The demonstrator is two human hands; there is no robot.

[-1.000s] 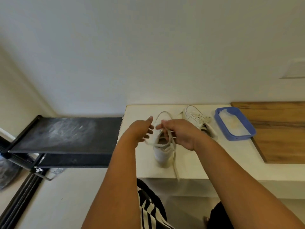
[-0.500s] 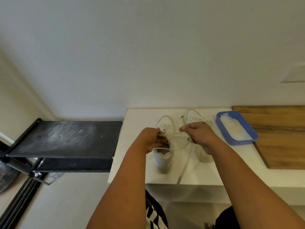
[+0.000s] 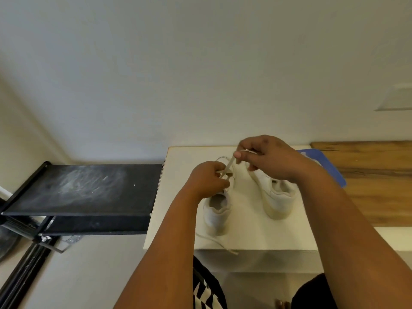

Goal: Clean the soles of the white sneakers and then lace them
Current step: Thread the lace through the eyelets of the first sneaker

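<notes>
Plain pale wall fills the upper half of the view, and below it a white desk is seen, with a dusty black shelf butted against its edge on the far side of the left hand. Two white sneakers are stood on the desk with heels toward the person and toes toward the wall, so their long axes run away from the hands.

The left sneaker lies directly under and just nearer than the left hand, which is curled over its eyelet area and holds the lace low down. The right sneaker lies below and slightly nearer than the right hand, untouched.

The lace is pinched between thumb and forefinger of the right hand, which is raised above and beyond the left hand, nearer the wall. From that pinch the lace is drawn taut, slanting down toward the left hand. The coming move is judged to turn on this line: the upper end is held by the right hand, while the eyelets are guarded by the left, which is nearer them.

A loose lace end is trailed off the near desk edge, below the left wrist.

The eyelets and tongue of the left sneaker are hidden by the left hand, so how far lacing has gone cannot be told. A blue tray is mostly covered by the right forearm.
</notes>
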